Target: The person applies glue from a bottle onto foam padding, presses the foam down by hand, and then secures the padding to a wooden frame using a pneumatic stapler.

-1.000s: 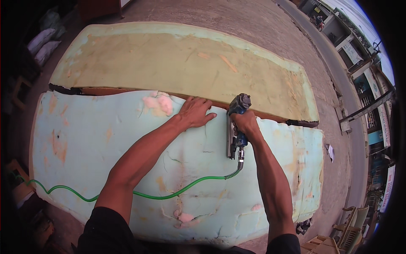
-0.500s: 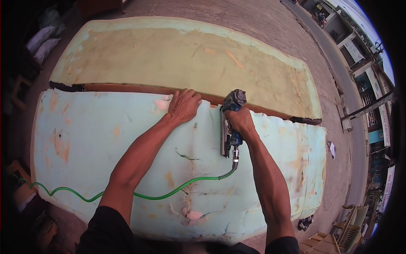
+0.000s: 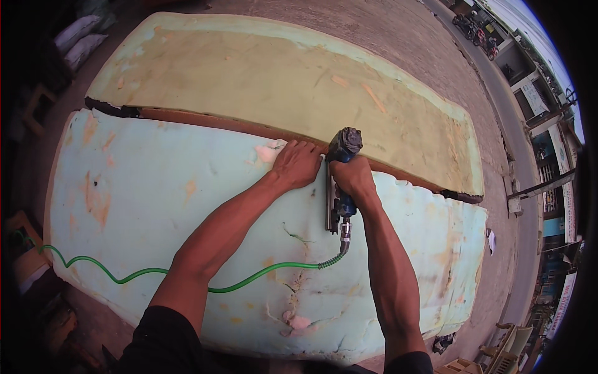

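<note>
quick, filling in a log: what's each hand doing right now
Left hand: on the edge of the pale blue foam; grip cannot be told.
Right hand: closed, holding the blue air tool.

A pale blue foam sheet (image 3: pixel 143 206), cracked and blotched with orange, stretches alongside a tan-topped panel (image 3: pixel 268 75), a reddish-brown strip (image 3: pixel 205 120) showing between the two. A green hose (image 3: pixel 299 265) snakes across the blue foam, passing beneath the left forearm, while the left hand (image 3: pixel 298 163) rests at the sheet's far edge beside a pink patch (image 3: pixel 268 151).
</note>
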`<action>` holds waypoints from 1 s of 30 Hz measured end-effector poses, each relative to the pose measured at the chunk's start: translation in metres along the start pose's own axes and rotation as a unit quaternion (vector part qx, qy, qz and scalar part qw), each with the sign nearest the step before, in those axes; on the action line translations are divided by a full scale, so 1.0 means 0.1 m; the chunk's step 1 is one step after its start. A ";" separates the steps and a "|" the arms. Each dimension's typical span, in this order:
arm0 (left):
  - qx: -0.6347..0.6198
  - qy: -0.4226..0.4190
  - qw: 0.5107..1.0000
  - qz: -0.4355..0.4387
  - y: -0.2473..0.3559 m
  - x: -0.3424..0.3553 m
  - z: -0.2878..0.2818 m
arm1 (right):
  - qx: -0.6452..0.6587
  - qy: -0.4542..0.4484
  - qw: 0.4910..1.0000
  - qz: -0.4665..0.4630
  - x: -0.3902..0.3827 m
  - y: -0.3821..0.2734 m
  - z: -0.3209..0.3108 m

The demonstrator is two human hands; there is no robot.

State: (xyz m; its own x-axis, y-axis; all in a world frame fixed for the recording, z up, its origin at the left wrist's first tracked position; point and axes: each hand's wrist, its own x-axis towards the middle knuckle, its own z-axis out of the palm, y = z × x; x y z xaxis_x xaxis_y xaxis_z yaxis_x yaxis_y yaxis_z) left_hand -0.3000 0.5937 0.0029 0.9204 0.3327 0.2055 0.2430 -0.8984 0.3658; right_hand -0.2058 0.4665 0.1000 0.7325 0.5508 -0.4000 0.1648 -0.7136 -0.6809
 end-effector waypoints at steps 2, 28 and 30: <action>-0.053 0.048 0.997 0.021 -0.12 0.03 -0.08 | 0.051 -0.020 0.998 0.024 -0.02 -0.05 -0.07; -0.060 0.084 0.994 -0.042 -0.38 -0.33 -0.24 | 0.087 -0.011 0.996 0.016 -0.19 -0.44 0.31; -0.045 0.094 0.994 -0.039 -0.35 -0.33 -0.24 | 0.091 -0.002 0.996 -0.001 -0.21 -0.38 0.35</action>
State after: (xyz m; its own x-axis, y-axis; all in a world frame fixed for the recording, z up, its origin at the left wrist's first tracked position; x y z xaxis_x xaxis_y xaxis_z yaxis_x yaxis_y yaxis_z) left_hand -0.3460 0.6212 0.0047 0.8247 0.4554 0.3353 0.2750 -0.8410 0.4659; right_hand -0.2499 0.4972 0.1127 0.7300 0.5536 -0.4009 0.0427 -0.6224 -0.7815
